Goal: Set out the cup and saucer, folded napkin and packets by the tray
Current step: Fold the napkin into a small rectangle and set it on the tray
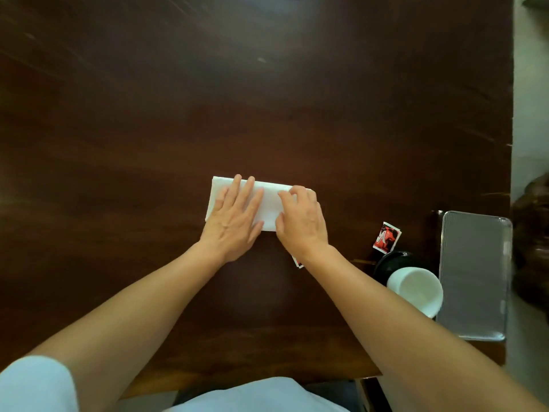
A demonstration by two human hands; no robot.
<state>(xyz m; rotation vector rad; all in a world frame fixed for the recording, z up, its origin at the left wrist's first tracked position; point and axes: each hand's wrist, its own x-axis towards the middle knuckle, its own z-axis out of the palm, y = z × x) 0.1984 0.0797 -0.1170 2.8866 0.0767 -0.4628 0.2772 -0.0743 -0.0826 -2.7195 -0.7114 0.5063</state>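
Note:
A white napkin [270,203] lies folded into a long strip on the dark wooden table [148,129], in the middle of the view. My left hand [234,215] rests flat on its left half, fingers spread. My right hand [301,218] sits on its right end with the fingers curled onto the paper. A red, white and black packet [386,237] lies to the right. A corner of another packet [298,262] peeks out under my right wrist. A white cup [417,289] stands beside a black saucer [389,263], next to the metal tray [475,275].
The silver tray lies lengthwise along the table's right edge. Beyond that edge is pale floor with a dark blurred object [531,233]. The table's near edge runs just in front of my body.

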